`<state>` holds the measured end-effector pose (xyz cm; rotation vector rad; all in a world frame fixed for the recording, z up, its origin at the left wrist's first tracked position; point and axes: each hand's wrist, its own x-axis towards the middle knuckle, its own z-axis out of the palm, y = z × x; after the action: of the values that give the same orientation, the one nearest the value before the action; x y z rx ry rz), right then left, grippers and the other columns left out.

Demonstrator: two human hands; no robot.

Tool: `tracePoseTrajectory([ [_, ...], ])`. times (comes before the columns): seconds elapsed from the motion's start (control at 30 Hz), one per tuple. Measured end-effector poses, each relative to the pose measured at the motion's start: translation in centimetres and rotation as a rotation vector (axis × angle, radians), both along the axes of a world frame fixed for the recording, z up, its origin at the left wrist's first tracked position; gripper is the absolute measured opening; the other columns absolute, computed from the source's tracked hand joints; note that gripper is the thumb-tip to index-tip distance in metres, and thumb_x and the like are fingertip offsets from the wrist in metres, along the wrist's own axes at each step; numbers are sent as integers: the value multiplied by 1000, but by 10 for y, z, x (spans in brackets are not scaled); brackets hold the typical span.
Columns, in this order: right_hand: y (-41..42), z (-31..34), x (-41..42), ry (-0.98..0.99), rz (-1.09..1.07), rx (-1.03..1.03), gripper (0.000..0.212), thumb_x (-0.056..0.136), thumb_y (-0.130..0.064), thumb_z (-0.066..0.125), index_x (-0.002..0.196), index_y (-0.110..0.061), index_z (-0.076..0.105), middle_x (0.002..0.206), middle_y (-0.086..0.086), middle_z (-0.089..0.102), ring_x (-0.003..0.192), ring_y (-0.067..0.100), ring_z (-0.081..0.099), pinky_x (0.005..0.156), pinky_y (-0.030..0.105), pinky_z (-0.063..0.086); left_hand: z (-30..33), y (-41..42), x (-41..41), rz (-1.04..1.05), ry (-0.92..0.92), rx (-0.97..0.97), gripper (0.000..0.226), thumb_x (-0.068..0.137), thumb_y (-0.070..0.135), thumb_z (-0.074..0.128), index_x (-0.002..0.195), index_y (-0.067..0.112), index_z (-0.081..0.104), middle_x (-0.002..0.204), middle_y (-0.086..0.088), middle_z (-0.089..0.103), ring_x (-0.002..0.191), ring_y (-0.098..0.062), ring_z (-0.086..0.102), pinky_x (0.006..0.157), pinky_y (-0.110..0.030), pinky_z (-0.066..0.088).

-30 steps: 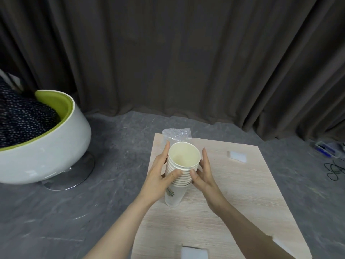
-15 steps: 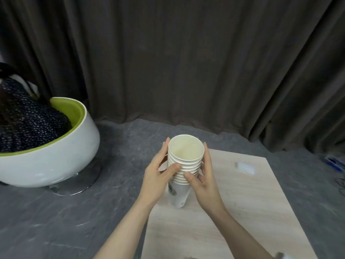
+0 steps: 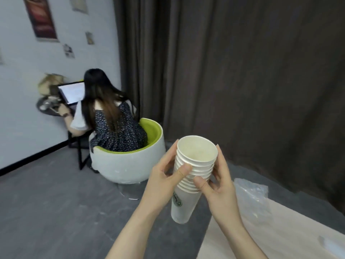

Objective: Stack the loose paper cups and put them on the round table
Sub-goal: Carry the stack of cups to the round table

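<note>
Grey floor (image 3: pixel 46 212), dark curtain (image 3: pixel 242 71); both hands, left (image 3: pixel 164 184) and right (image 3: pixel 220 187), grip cup stack (image 3: pixel 188 182) beside wooden table (image 3: pixel 280 234).

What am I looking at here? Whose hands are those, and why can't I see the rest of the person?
The camera sits on a person's head and looks forward and down, so you only see that person's arms and hands, as if through their eyes. There is no robot here. The left hand and the right hand hold a stack of paper cups together, one on each side, fingers curled around it. The cups sit one inside another, and the bottom one has a green round logo. The stack is up in the air over the grey floor, not standing on anything. At the bottom right is the corner of a light wooden table with a crinkly clear plastic bag on it. Further back, another person sits in a white and green round chair, using a laptop by the wall.
</note>
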<state>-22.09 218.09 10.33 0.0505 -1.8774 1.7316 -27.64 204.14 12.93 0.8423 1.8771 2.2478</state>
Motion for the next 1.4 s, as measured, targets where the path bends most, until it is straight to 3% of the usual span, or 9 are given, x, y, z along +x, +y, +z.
tracePoseTrajectory([
  [0.13, -39, 15, -8, 33, 225, -2, 83, 79, 5, 69, 139, -40, 35, 131, -37, 49, 117, -14, 50, 83, 5, 44, 12, -46, 27, 210, -2, 25, 57, 88, 19, 66, 142, 23, 46, 137, 5, 57, 130, -12, 49, 108, -40, 41],
  [0.33, -120, 27, -7, 39, 542, 4, 82, 74, -3, 73, 142, -33, 38, 129, -28, 56, 116, -6, 55, 82, 8, 46, 14, -125, 75, 599, -6, 53, 55, 85, 19, 70, 137, 28, 52, 125, 13, 64, 121, -6, 56, 97, -20, 47],
  [0.57, -266, 46, 9, 57, 889, -17, 82, 67, -21, 74, 141, -34, 41, 133, -14, 57, 121, 5, 55, 94, 24, 50, 34, -255, 139, 1033, 15, 8, 55, 76, 36, 77, 127, 43, 57, 116, 17, 68, 111, 1, 59, 92, -23, 46],
  [0.73, -392, 63, 38, 77, 1123, -38, 77, 66, -24, 75, 134, -40, 44, 126, -9, 62, 119, 8, 56, 89, 19, 48, 52, -359, 196, 1281, 28, 18, 59, 72, 36, 81, 126, 41, 59, 116, 13, 68, 111, -2, 60, 96, -28, 47],
  [0.83, -465, 71, 63, 90, 1242, -54, 74, 66, -24, 75, 131, -44, 44, 126, -8, 62, 117, 9, 57, 83, 17, 49, 60, -417, 230, 1385, 58, 65, 61, 72, 34, 76, 130, 35, 57, 121, 6, 67, 113, -10, 62, 98, -34, 48],
  [0.97, -549, 78, 96, 94, 1373, -85, 72, 75, -6, 73, 133, -38, 45, 127, -3, 62, 114, 14, 59, 76, 14, 49, 67, -485, 273, 1507, 82, 76, 64, 75, 30, 78, 135, 26, 55, 120, 1, 67, 111, -13, 63, 94, -31, 49],
  [1.07, -604, 81, 115, 98, 1444, -86, 74, 76, -7, 73, 138, -35, 43, 128, -6, 61, 115, 9, 59, 78, 14, 49, 69, -531, 295, 1565, 96, 73, 64, 76, 30, 74, 137, 25, 53, 122, 1, 66, 112, -11, 62, 93, -25, 50],
  [1.23, -688, 75, 130, 89, 1522, -77, 74, 78, -6, 73, 140, -32, 42, 125, -10, 62, 112, 4, 60, 77, 11, 48, 63, -606, 315, 1638, 121, 75, 48, 83, 19, 72, 126, 32, 58, 108, 8, 71, 98, 0, 66, 74, -10, 48],
  [1.4, -777, 67, 121, 88, 1587, -59, 74, 79, -6, 72, 141, -32, 42, 126, -9, 61, 110, 0, 59, 78, 8, 46, 54, -687, 311, 1708, 116, 73, 59, 74, 34, 73, 131, 32, 56, 112, 9, 70, 101, 0, 65, 77, -12, 49],
])
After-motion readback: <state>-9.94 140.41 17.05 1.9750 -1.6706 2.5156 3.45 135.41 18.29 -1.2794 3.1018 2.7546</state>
